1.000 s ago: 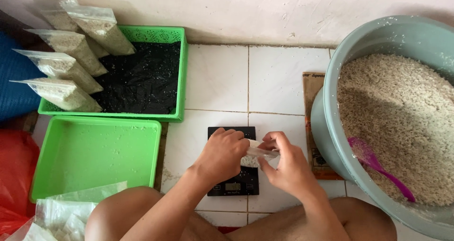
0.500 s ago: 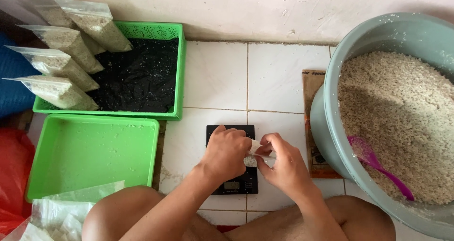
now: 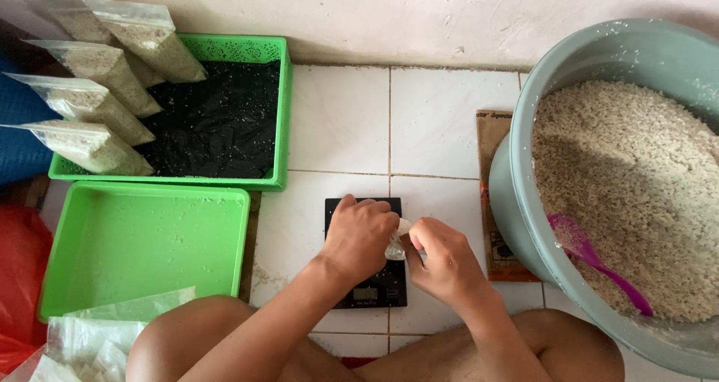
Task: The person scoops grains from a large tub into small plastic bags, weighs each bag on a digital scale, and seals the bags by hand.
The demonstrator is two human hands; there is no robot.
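My left hand point(image 3: 359, 236) and my right hand point(image 3: 442, 258) meet over a small black digital scale point(image 3: 365, 288) on the white tiled floor. Between them they pinch a clear plastic bag point(image 3: 397, 245) holding pale grains; only a small part of it shows between the fingers. The bag rests on or just above the scale. At the right stands a large grey-green basin point(image 3: 517, 202) full of pale grains, with a purple scoop point(image 3: 592, 258) lying in them.
A green tray lined with black plastic point(image 3: 283, 112) holds several filled clear bags point(image 3: 97, 105) leaning at its left. A second green tray point(image 3: 142, 247) lies nearer. Empty clear bags point(image 3: 97, 344) sit by my left knee. A brown packet point(image 3: 494, 195) lies under the basin.
Both hands have drawn closer together over the scale, and the bag has been folded or bunched between them, so less of it shows.
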